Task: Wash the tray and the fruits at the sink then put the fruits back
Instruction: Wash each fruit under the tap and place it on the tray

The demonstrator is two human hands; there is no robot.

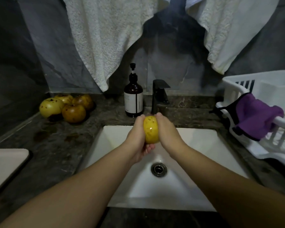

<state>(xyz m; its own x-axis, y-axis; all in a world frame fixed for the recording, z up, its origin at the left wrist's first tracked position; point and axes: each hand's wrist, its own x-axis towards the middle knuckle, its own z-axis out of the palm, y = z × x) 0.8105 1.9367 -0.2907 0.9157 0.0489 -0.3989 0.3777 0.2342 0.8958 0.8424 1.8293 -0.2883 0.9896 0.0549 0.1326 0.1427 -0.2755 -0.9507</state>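
Head view: dark marble counter [59, 145] surrounds white sink [196, 142].

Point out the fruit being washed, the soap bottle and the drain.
fruit [151, 130], head view, its yellow front face.
soap bottle [133, 100], head view, its label.
drain [159, 169], head view, its metal ring.

Dim grey wall [39, 46], marble counter [56, 145]

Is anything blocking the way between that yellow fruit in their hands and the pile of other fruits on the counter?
Nothing visible does. Both hands hold the yellow fruit over the sink; the pile of fruits sits back-left, with bare counter between. The soap bottle stands aside.
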